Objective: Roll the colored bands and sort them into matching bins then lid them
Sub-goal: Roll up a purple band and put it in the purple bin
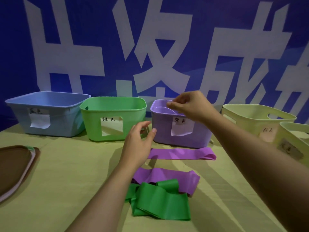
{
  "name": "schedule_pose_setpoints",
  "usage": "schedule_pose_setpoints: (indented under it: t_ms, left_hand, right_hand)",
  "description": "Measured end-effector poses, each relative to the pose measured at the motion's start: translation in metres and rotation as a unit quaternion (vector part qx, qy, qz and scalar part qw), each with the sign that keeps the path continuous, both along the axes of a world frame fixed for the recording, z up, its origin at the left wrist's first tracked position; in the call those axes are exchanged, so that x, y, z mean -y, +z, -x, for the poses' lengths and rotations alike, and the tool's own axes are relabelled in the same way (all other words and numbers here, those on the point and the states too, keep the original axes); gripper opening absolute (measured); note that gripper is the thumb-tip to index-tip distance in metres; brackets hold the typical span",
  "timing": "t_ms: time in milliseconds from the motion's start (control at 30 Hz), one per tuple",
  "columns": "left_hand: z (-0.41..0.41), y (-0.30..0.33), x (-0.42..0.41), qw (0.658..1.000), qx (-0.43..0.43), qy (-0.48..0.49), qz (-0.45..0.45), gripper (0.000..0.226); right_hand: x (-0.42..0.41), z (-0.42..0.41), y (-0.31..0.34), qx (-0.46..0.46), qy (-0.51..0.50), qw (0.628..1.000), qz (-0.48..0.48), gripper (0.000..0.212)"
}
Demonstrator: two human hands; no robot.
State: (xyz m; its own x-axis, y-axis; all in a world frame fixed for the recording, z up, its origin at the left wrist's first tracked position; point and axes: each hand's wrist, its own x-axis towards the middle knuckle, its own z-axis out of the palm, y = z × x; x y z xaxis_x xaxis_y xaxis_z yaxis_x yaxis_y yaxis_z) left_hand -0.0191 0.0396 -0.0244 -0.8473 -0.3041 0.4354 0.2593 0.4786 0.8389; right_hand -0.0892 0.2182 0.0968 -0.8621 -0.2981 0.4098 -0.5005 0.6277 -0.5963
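Right hand point(189, 104): hovering over purple bin point(180, 131) rim, fingers loosely apart, empty.
Left hand point(138, 144): hanging open before bin.
Purple band point(182, 153): lying flat, smooth, beside left hand.

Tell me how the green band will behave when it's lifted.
The green band lies folded and creased on the tablecloth, so it will likely hang floppy. It looks thin, so probably light. Its smooth surface may slip from a loose pinch.
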Motion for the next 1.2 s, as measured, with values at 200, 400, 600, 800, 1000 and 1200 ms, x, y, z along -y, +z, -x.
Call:
schedule_pose_setpoints:
  t_ms: [200, 400, 600, 800, 1000, 1200]
  left_hand:
    - [-0.009, 0.001, 0.010, 0.998, 0.061, -0.033, -0.008, 0.019]
    - [-0.020, -0.002, 0.011, 0.961, 0.199, -0.122, 0.147, 0.029]
    - [-0.026, 0.004, 0.015, 0.923, 0.286, -0.150, 0.210, 0.033]
    - [-0.030, 0.005, 0.011, 0.927, 0.278, -0.189, 0.168, 0.037]
    - [-0.032, 0.011, 0.010, 0.958, 0.222, -0.137, 0.118, 0.038]
    - [-0.036, 0.017, 0.007, 0.967, 0.215, -0.128, -0.041, 0.034]
  right_hand:
    - [-0.013, -0.045, -0.072, 0.077, 0.059, 0.995, -0.021, 0.029]
    - [-0.020, -0.056, -0.119, 0.124, 0.069, 0.983, -0.116, 0.030]
    - [-0.029, -0.061, -0.121, 0.161, 0.110, 0.972, -0.132, 0.023]
    - [-0.030, -0.060, -0.126, 0.140, 0.115, 0.981, -0.075, 0.016]
    - [-0.030, -0.060, -0.127, 0.085, 0.069, 0.994, -0.011, 0.016]
    - [-0.035, -0.052, -0.124, 0.034, -0.014, 0.992, 0.124, 0.011]
